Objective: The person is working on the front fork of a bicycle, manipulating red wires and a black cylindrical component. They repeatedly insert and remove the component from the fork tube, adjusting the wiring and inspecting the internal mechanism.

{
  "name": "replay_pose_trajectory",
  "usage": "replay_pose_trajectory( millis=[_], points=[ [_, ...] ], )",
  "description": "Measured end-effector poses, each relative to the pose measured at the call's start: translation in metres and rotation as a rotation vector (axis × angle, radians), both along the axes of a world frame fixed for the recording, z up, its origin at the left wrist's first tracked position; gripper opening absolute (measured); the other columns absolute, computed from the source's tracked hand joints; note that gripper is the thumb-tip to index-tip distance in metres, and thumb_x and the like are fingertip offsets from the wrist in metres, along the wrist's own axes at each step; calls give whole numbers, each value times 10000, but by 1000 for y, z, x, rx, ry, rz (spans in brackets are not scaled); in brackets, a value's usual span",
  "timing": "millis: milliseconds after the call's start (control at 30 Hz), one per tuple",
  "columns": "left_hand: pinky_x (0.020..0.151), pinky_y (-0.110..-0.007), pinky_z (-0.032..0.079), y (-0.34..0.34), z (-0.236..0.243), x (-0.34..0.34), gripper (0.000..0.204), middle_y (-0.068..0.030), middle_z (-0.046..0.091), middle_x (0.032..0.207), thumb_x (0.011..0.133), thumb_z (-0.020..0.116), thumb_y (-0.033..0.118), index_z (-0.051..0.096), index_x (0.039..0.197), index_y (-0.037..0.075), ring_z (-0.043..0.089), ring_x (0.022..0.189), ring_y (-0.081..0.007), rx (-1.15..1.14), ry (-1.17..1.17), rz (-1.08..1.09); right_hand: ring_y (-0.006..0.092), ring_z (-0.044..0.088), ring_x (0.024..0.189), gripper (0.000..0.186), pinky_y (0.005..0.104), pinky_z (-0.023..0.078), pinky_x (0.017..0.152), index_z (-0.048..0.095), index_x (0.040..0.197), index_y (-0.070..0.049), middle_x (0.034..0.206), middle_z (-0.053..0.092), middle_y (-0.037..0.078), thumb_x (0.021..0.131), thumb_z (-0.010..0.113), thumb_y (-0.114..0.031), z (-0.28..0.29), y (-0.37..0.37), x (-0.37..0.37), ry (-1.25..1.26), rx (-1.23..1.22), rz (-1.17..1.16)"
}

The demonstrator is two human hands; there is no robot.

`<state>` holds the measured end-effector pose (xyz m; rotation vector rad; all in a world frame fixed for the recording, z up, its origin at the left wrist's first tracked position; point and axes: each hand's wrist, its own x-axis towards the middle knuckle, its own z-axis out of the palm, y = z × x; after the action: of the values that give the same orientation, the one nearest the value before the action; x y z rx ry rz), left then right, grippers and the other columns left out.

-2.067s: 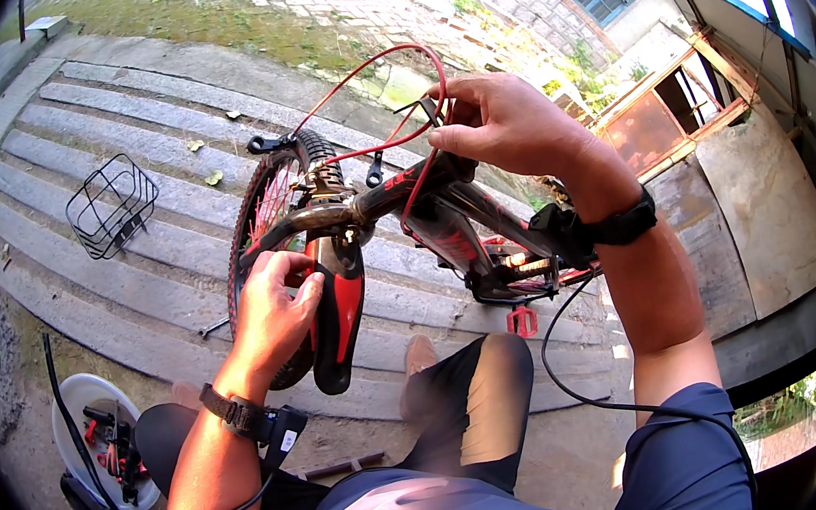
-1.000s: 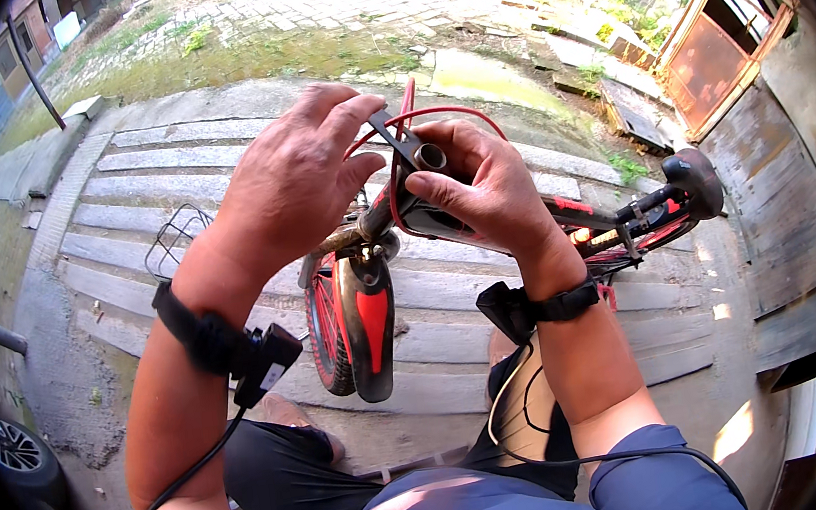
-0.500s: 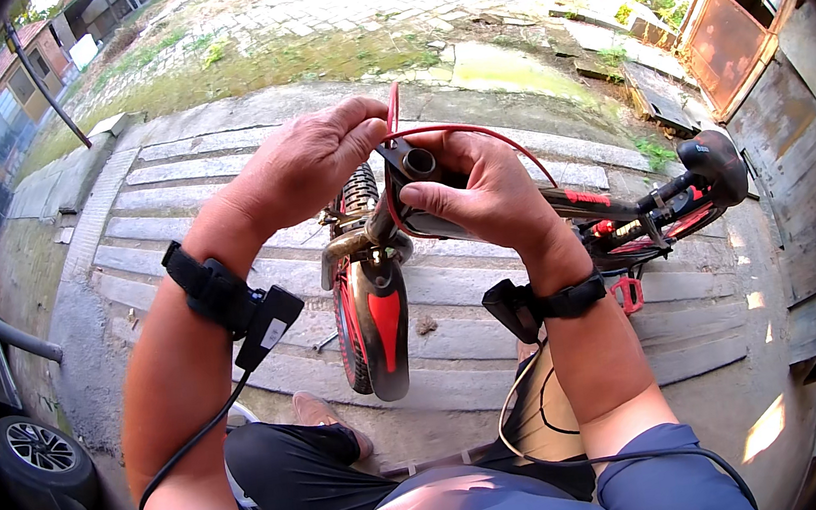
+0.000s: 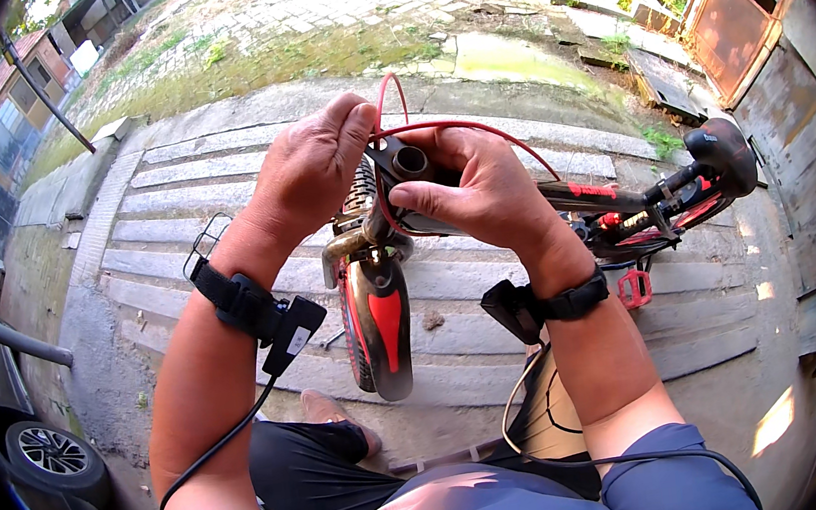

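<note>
A black and red bicycle stands before me, its front wheel under a dark fender [image 4: 389, 312] with a red panel. No handlebar shows at the open round tube end [image 4: 409, 161] on top of its head tube. My right hand [image 4: 485, 181] is closed around this top part, thumb on the near side and fingers partly hidden behind. Close to its left, my left hand [image 4: 317, 160] has its fingers pinched together at a thin red cable [image 4: 484, 126], which loops up beside the fingertips and arcs over my right hand. The exact pinch point is hidden.
The bicycle's saddle [image 4: 722, 157] and red pedal [image 4: 635, 287] lie to the right. Grey stone strips [image 4: 476, 323] pave the ground. A dark car's wheel [image 4: 53, 449] shows at lower left, and a rusty door [image 4: 729, 27] at upper right. Cords hang from both wrist straps.
My left hand has shifted slightly left, and the red cable loop by its fingertips rises higher and wider. My right hand keeps its hold on the head tube.
</note>
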<state>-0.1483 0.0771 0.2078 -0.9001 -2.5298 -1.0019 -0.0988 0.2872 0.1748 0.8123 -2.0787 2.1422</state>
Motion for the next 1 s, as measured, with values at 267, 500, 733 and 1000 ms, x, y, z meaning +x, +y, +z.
replay_pose_trajectory(
  millis=[267, 500, 733, 1000],
  points=[
    [690, -422, 510, -1, 3, -5, 353, -154, 660, 817, 1116, 471, 380, 619, 1058, 65, 641, 770, -337, -4, -98, -14, 117, 673, 990, 424, 294, 563, 904, 619, 1324, 67, 1111, 723, 81, 933, 711, -69, 0, 6, 0, 13, -18, 50],
    [948, -327, 509, -20, 31, 3, 308, -60, 687, 1054, 1115, 514, 246, 622, 1298, 23, 620, 1020, -146, -65, -272, -226, 126, 658, 1038, 429, 307, 541, 959, 585, 1364, 67, 1156, 698, 82, 953, 635, -47, 4, 9, 2, -19, -18, 86],
    [1024, -328, 488, -29, 32, 1, 375, -75, 696, 1211, 1109, 520, 185, 562, 1453, 39, 621, 1128, -158, -110, -265, -268, 133, 651, 1053, 443, 315, 533, 972, 568, 1388, 65, 1168, 695, 87, 965, 623, -53, 0, 9, 0, -41, -36, 118],
    [1070, -317, 462, -28, 9, 5, 379, -66, 687, 1256, 1115, 513, 183, 560, 1463, 40, 598, 1189, -141, 121, -356, -223, 137, 652, 1056, 447, 312, 536, 967, 569, 1385, 67, 1175, 697, 97, 960, 638, -52, 2, 8, 2, 15, 10, 81]
  ],
)
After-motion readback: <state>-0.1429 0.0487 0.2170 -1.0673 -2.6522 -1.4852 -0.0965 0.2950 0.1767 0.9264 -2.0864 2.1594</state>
